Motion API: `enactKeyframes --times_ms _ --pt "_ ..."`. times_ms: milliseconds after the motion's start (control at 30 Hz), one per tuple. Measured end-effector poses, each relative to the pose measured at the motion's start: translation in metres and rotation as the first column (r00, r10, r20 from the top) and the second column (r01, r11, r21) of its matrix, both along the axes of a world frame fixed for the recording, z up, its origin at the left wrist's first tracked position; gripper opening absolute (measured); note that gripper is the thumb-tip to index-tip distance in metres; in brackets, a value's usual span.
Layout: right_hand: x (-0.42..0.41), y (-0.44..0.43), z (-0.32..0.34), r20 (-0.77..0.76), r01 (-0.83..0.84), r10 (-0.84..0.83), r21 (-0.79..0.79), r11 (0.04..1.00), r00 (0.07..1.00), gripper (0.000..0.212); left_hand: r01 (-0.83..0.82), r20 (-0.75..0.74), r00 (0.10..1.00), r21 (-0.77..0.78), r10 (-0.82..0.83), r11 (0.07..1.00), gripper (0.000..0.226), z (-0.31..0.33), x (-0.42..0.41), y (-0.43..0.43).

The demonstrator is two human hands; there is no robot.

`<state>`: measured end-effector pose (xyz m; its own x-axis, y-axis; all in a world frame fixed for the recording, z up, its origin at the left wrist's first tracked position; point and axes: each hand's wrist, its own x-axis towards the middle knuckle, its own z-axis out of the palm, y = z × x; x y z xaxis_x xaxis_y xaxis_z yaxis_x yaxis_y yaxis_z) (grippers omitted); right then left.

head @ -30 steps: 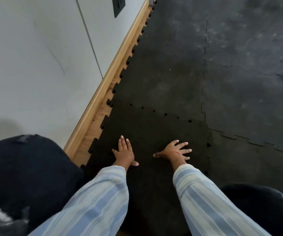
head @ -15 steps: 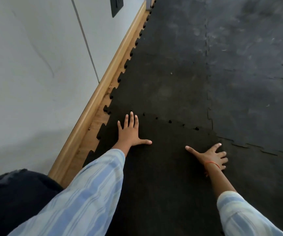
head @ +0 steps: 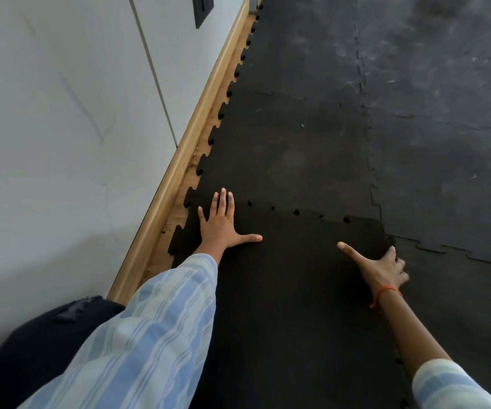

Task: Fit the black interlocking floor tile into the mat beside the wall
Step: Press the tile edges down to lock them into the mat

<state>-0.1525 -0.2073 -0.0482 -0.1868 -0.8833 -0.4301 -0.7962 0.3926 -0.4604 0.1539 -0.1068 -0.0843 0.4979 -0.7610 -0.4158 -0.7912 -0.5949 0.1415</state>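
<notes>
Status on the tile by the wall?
Left hand flat on black tile, near wall. Right hand grips its right edge. Far-right corner not seated. No obstruction seen.

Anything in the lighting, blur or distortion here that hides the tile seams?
Head view: the wide-angle lens slightly bows the skirting board; a pale sheen greys the far mat; the near tile reads flat black; left hand, right hand and seam notches are sharp.

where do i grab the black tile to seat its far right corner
Take the tile by its right edge near the far corner, coming from the right, as the right hand does: that corner sits raised over the mat, so fingers should fit under. The left hand pins the left side.
</notes>
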Motion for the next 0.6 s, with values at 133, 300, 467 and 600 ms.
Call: enactKeyframes --times_ms 133,300,467,600 --pt "0.0 0.006 -0.004 0.1 0.051 -0.05 -0.005 0.999 0.994 0.127 -0.019 -0.02 1.0 0.011 0.019 1.0 0.146 0.001 0.001 0.007" --pt "-0.001 0.02 -0.01 0.015 -0.016 0.015 0.024 1.0 1.0 0.129 -0.021 -0.017 1.0 0.007 0.021 1.0 0.147 0.006 0.002 0.007" --pt "0.001 0.027 -0.012 -0.082 -0.016 0.017 0.011 1.0 0.996 0.13 -0.026 0.023 0.999 -0.021 0.027 0.999 0.147 0.008 0.009 0.008" --pt "-0.004 0.028 -0.008 -0.05 0.039 -0.04 -0.021 0.999 0.998 0.126 -0.026 0.011 1.0 -0.034 0.026 0.999 0.145 0.008 0.009 0.011"
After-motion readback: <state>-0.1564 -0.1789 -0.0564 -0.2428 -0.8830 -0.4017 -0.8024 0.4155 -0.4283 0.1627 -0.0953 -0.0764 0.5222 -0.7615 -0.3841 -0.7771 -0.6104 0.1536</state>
